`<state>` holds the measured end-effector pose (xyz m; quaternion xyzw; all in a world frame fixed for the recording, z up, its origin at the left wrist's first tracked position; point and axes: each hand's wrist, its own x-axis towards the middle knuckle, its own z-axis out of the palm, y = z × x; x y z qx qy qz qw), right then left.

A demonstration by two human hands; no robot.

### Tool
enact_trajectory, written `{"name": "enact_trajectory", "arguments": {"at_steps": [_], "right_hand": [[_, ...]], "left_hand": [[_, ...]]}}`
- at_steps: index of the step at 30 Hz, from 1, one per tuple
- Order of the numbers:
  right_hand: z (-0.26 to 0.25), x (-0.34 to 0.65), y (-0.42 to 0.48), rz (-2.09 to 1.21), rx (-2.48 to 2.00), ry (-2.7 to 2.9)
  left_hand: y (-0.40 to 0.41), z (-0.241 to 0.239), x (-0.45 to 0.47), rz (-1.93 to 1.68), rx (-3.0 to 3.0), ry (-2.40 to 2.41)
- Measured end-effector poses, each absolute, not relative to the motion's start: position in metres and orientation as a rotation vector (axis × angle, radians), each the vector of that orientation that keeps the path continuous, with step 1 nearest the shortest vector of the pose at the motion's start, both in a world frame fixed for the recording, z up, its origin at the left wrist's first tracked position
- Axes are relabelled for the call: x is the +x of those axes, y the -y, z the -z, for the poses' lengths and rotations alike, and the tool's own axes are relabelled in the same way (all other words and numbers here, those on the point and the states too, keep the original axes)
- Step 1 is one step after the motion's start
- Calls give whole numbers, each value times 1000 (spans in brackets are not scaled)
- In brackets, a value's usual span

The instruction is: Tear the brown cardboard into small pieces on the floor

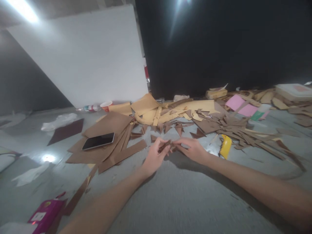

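The left hand (154, 156) and the right hand (192, 150) meet above the grey surface (185, 201) and pinch one small brown cardboard piece (166, 145) between their fingertips, just in front of scattered brown cardboard triangles (179, 128). A black smartphone (98, 141) lies on flat brown sheets (107, 125) at the left; a yellow plastic tool (225, 146) lies near the right hand.

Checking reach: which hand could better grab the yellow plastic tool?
Likely right: right hand lies beside the yellow plastic tool; left hand is farther. Both pinch a small brown cardboard piece.
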<state>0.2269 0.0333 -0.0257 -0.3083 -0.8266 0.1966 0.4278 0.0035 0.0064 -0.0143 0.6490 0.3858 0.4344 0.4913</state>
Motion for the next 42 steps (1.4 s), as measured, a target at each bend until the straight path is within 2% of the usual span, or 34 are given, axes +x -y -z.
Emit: {"name": "enact_trajectory", "arguments": {"at_steps": [9,17,23,42], "right_hand": [[18,226,-27,-502,-657,2135],[22,227,-28,-380,-566,2205],[17,226,-27,-545,-649,2104],[14,224,-30,-760,-856,2036]], "left_hand": [[-5,14,3,-1011,1621,-969],[-3,10,2,-977,1697,-1052],[-5,15,4,-1016,1688,-1008],[0,16,4,-927,1873,-1106]]}}
